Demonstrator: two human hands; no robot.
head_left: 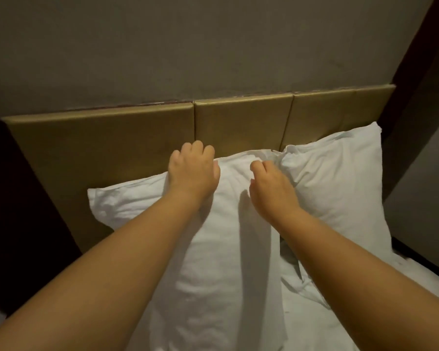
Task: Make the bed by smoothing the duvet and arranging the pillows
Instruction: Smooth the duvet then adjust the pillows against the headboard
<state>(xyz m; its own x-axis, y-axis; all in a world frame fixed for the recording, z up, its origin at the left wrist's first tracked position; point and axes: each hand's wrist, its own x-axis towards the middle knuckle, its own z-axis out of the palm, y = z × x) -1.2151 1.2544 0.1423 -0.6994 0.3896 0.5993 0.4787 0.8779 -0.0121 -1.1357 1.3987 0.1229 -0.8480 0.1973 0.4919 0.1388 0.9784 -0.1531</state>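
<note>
A white pillow (213, 249) lies in front of me with its far edge against the headboard. My left hand (192, 168) curls over that far edge, fingers bent down onto it. My right hand (271, 186) is closed on the pillow's top right corner, where the fabric bunches. A second white pillow (340, 181) leans upright against the headboard at the right, touching the first one. White bedding (314, 312), wrinkled, shows at the lower right under my right forearm.
A tan padded headboard (112, 148) in three panels runs along a grey wall (213, 46). Dark furniture (23, 198) stands at the left of the bed. A dark frame (416, 72) rises at the right.
</note>
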